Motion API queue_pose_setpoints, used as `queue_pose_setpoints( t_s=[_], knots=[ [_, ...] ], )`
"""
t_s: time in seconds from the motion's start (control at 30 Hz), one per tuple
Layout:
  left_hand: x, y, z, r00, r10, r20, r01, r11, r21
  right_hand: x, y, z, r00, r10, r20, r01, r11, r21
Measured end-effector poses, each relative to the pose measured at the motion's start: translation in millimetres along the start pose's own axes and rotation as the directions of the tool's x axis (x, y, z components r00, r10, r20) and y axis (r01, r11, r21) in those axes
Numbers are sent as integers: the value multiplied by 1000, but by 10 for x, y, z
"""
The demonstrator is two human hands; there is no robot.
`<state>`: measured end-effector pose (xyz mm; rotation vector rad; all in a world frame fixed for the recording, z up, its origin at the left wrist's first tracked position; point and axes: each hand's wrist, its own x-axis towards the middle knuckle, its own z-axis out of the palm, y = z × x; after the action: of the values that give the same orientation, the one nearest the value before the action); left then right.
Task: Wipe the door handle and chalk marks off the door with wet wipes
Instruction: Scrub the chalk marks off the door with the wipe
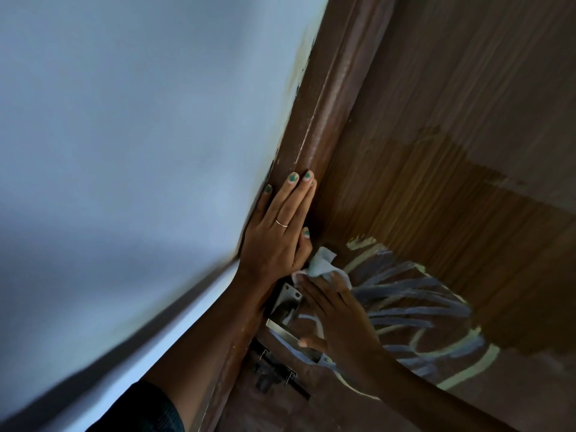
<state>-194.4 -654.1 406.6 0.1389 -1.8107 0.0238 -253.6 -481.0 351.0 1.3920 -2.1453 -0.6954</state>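
The brown wooden door fills the right side. Blue and pale yellow chalk marks cover its lower middle, and a darker wet patch spreads above and to the right of them. My right hand presses a crumpled white wet wipe against the door at the upper left edge of the chalk marks. Just left of that hand sits the metal door handle, partly hidden by my fingers. My left hand lies flat on the door frame, fingers together and holding nothing.
A pale blue-white wall fills the left side up to the frame. Below the handle a dark sliding bolt latch is fixed to the door. My left forearm runs up along the frame.
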Motion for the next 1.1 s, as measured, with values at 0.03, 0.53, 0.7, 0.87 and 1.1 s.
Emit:
queue_pose_setpoints(
  t_s=[0.03,0.53,0.7,0.87,1.1],
  knots=[
    [-1,0,2,1000,0,-1,0,1000,-1,-67,24,34,1000,-3,1,3,1000,6],
    [4,-2,-6,1000,4,2,-4,1000,16,-81,212,-357,984,174,-39,-172,983,59],
    [7,0,0,1000,3,-13,-3,1000,13,-41,601,-610,880,395,-265,-389,918,75],
    [1,15,-1,1000,1,-16,-1,1000,13,-31,452,-685,883,454,-121,-439,889,134],
    [4,4,2,1000,1,-15,-1,1000,-6,-202,540,-457,880,419,-222,-408,908,98]
  ],
)
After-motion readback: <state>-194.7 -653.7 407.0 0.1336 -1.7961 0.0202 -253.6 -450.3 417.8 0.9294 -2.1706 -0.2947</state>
